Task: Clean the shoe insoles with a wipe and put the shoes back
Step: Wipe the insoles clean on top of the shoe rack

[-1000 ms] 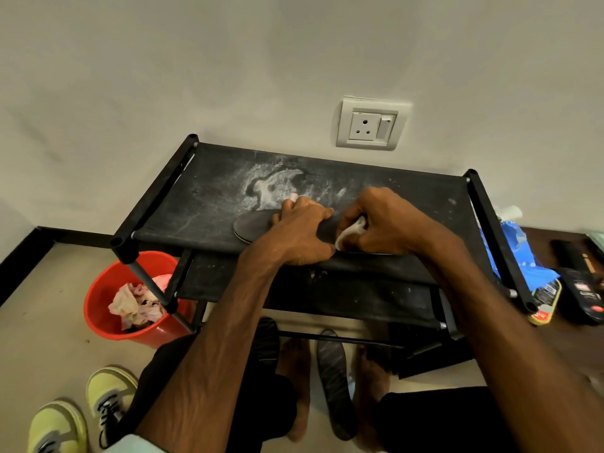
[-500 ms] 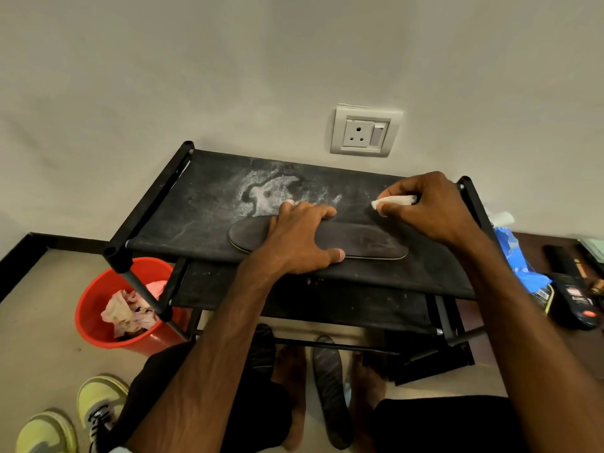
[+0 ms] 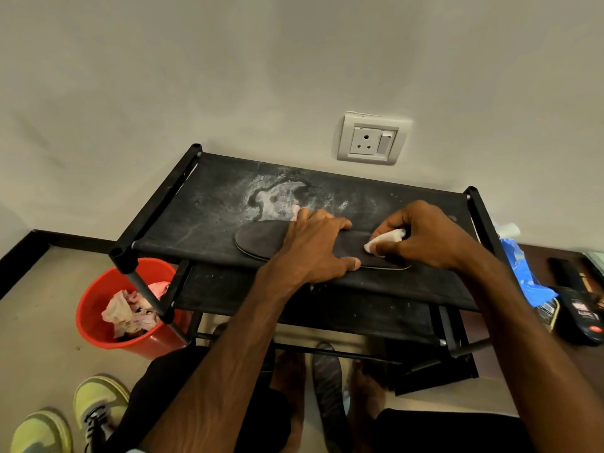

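Now the dark insole (image 3: 258,240) lies flat on the top shelf (image 3: 202,207), its long axis going left to right. The left hand (image 3: 313,246) presses its middle with spread fingers. The right hand (image 3: 425,237) pinches the white wipe (image 3: 385,240) on the right part, nearer that end.

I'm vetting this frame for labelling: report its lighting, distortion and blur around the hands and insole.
Head view: dim, even light, no glare on the insole; head view: wide-angle bending splays the shoe rack; head view: left hand, right hand and wipe sharp, yellow shoes at the corner softer.
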Tool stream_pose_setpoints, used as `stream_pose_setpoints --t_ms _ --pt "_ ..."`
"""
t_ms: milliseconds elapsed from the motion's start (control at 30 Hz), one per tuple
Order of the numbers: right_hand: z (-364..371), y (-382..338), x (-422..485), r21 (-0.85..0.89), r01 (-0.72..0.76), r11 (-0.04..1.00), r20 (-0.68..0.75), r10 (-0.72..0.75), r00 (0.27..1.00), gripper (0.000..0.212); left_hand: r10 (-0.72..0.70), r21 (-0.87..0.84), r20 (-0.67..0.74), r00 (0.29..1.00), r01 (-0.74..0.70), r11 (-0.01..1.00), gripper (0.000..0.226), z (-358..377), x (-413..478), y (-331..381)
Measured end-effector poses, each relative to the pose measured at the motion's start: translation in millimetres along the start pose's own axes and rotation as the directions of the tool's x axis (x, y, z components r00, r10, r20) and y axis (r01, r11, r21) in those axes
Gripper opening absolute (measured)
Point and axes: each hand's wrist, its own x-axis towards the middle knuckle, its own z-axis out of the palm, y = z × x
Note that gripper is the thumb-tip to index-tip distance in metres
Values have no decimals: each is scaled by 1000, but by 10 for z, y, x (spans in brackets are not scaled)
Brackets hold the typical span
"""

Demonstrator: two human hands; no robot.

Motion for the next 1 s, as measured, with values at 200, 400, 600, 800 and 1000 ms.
stream_pose_setpoints --t_ms 200,400,600,800,1000 --pt "47 -51 -175 -6 11 1000 -13 -11 1000 5 -10 -27 1 1000 10 1000 75 6 11 -11" --pt "276 -98 -242 -31 -92 995 -183 85 979 6 -2 -18 -4 1000 2 1000 72 4 17 -11" --pt "407 -126 -60 5 -134 991 -312 128 941 9 5 -45 19 1000 -4 999 69 6 21 -12" --pt "444 -149 122 38 -151 988 -381 154 912 7 -17 -66 42 999 20 998 69 5 25 -19" --pt "389 -112 -187 20 -144 989 -304 143 942 5 -23 -99 -13 1000 21 995 69 57 2 -9"
